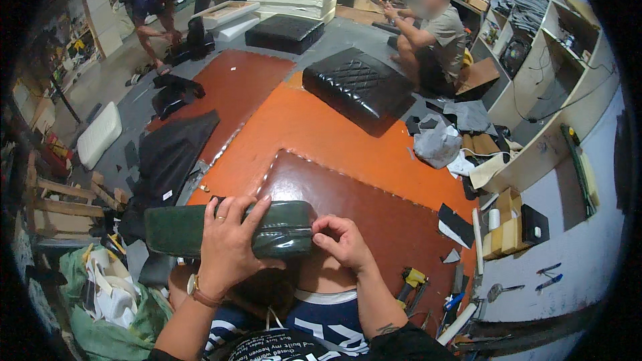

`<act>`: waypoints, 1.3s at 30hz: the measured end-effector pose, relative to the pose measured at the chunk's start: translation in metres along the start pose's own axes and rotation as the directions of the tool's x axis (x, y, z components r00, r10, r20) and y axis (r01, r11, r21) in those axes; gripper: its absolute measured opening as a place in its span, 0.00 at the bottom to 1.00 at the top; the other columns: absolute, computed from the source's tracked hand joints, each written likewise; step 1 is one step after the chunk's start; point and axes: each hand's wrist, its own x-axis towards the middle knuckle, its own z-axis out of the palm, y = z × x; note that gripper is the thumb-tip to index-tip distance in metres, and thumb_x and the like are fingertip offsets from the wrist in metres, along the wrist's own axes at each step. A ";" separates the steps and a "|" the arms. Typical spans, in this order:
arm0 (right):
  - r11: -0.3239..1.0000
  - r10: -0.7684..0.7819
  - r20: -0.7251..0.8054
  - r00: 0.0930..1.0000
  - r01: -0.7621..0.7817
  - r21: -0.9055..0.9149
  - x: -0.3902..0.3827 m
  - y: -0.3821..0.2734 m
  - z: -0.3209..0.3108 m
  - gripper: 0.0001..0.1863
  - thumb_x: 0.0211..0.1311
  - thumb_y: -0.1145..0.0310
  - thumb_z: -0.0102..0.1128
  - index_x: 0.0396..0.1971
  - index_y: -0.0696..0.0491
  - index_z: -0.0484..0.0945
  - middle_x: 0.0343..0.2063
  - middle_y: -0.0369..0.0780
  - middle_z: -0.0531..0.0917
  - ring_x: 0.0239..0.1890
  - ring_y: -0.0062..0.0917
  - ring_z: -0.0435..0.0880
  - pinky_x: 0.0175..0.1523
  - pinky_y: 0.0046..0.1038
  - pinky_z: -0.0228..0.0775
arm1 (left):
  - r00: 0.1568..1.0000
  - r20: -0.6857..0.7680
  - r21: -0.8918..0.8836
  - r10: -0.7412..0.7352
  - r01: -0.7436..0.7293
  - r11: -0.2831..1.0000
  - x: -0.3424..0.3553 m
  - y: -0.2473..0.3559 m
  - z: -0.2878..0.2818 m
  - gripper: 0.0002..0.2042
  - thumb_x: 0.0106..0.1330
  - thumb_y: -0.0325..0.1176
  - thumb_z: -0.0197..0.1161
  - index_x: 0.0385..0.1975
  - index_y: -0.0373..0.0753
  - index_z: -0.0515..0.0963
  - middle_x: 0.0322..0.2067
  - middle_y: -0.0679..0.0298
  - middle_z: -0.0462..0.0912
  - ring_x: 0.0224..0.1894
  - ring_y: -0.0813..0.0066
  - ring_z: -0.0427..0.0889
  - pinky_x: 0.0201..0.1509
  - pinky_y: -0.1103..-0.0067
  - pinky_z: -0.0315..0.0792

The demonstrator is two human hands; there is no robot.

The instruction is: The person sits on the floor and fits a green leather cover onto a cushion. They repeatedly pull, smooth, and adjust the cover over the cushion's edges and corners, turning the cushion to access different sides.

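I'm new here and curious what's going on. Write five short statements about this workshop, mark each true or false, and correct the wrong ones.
1. The left hand lies across the dark green padded block. True.
2. The right hand holds the yellow tool. False: the yellow tool lies apart, to its right; the right hand is at the block's right end.
3. A watch is on the left wrist. True.
4. The quilted black cushion sits on top of the white stack. False: the cushion lies partly over the orange sheet.
5. A co-worker is low down near the shelves, knees bent. True.
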 end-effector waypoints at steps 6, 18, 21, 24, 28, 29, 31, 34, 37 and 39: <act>0.988 -0.097 -0.057 0.994 0.090 -0.127 -0.010 0.000 0.001 0.05 0.70 0.71 0.63 0.38 0.56 0.81 0.34 0.35 0.81 0.41 0.20 0.79 0.50 0.26 0.73 | 1.000 0.002 -0.041 -0.013 0.013 0.999 0.001 0.007 0.005 0.56 0.29 0.56 0.88 0.69 0.49 0.74 0.59 0.62 0.76 0.65 0.57 0.74 0.73 0.46 0.59; 0.963 0.007 -0.226 0.974 0.054 0.263 -0.006 0.011 0.020 0.10 0.79 0.67 0.60 0.35 0.54 0.74 0.32 0.30 0.74 0.38 0.18 0.70 0.47 0.23 0.65 | 1.000 0.024 -0.003 -0.020 0.020 1.000 -0.009 0.012 0.008 0.57 0.28 0.60 0.86 0.69 0.49 0.75 0.58 0.62 0.74 0.65 0.55 0.73 0.74 0.46 0.58; 0.984 -0.075 -0.167 0.983 0.100 0.145 -0.014 0.010 0.010 0.08 0.76 0.66 0.66 0.38 0.55 0.80 0.37 0.32 0.80 0.40 0.16 0.75 0.46 0.23 0.69 | 1.000 0.003 -0.031 0.001 -0.001 1.000 -0.015 0.013 0.009 0.54 0.33 0.55 0.87 0.70 0.51 0.74 0.58 0.61 0.74 0.65 0.56 0.71 0.74 0.48 0.60; 0.938 -0.233 -0.160 0.959 0.178 -0.299 -0.021 -0.005 0.008 0.09 0.69 0.67 0.72 0.40 0.55 0.82 0.36 0.37 0.82 0.39 0.25 0.80 0.46 0.26 0.72 | 1.000 -0.020 -0.043 0.012 -0.013 0.999 -0.019 0.012 0.009 0.53 0.34 0.54 0.86 0.70 0.51 0.74 0.59 0.61 0.74 0.65 0.56 0.71 0.75 0.47 0.59; 0.715 -0.428 -0.284 0.858 0.130 -0.686 -0.026 -0.051 0.014 0.16 0.56 0.71 0.78 0.43 0.58 0.86 0.37 0.43 0.85 0.40 0.35 0.85 0.47 0.33 0.79 | 0.998 -0.061 -0.010 -0.004 0.003 1.000 -0.022 0.015 0.012 0.53 0.32 0.57 0.86 0.68 0.51 0.76 0.60 0.61 0.75 0.67 0.55 0.71 0.76 0.46 0.58; 0.713 -0.384 -0.219 0.897 0.137 -0.688 -0.026 -0.064 0.018 0.16 0.56 0.70 0.78 0.43 0.59 0.86 0.36 0.43 0.85 0.39 0.34 0.86 0.45 0.32 0.80 | 0.998 -0.065 0.003 -0.003 0.003 1.000 -0.023 0.018 0.014 0.52 0.33 0.56 0.85 0.68 0.50 0.76 0.60 0.61 0.75 0.67 0.55 0.71 0.76 0.46 0.58; 0.737 -0.296 -0.130 0.946 0.139 -0.662 -0.028 -0.090 0.027 0.16 0.56 0.68 0.79 0.42 0.59 0.87 0.34 0.44 0.86 0.36 0.33 0.87 0.42 0.32 0.80 | 0.998 -0.070 0.016 0.000 0.001 1.000 -0.025 0.021 0.016 0.52 0.35 0.54 0.85 0.69 0.50 0.75 0.60 0.60 0.75 0.67 0.55 0.71 0.76 0.46 0.58; 0.574 -0.173 -0.114 0.978 0.006 -0.819 -0.025 -0.114 0.045 0.15 0.59 0.63 0.79 0.37 0.58 0.87 0.31 0.44 0.86 0.35 0.35 0.89 0.39 0.33 0.81 | 0.997 -0.081 0.010 0.008 -0.007 1.000 -0.027 0.023 0.018 0.54 0.38 0.53 0.85 0.73 0.48 0.71 0.61 0.59 0.74 0.66 0.55 0.71 0.76 0.45 0.59; 0.383 -0.087 -0.084 0.993 -0.044 -0.923 -0.017 -0.128 0.057 0.17 0.62 0.56 0.76 0.35 0.57 0.87 0.32 0.46 0.87 0.37 0.41 0.89 0.42 0.39 0.81 | 0.995 -0.100 0.009 0.013 -0.012 1.000 -0.030 0.020 0.019 0.56 0.36 0.53 0.86 0.73 0.43 0.70 0.61 0.59 0.74 0.66 0.55 0.71 0.76 0.46 0.59; 0.279 -0.006 -0.058 0.998 -0.054 -0.959 -0.007 -0.136 0.060 0.17 0.63 0.55 0.74 0.34 0.57 0.87 0.32 0.46 0.88 0.38 0.42 0.89 0.43 0.41 0.81 | 0.996 -0.092 -0.010 0.002 -0.003 1.000 -0.031 0.018 0.020 0.58 0.33 0.54 0.86 0.72 0.39 0.70 0.61 0.59 0.74 0.66 0.56 0.72 0.78 0.48 0.57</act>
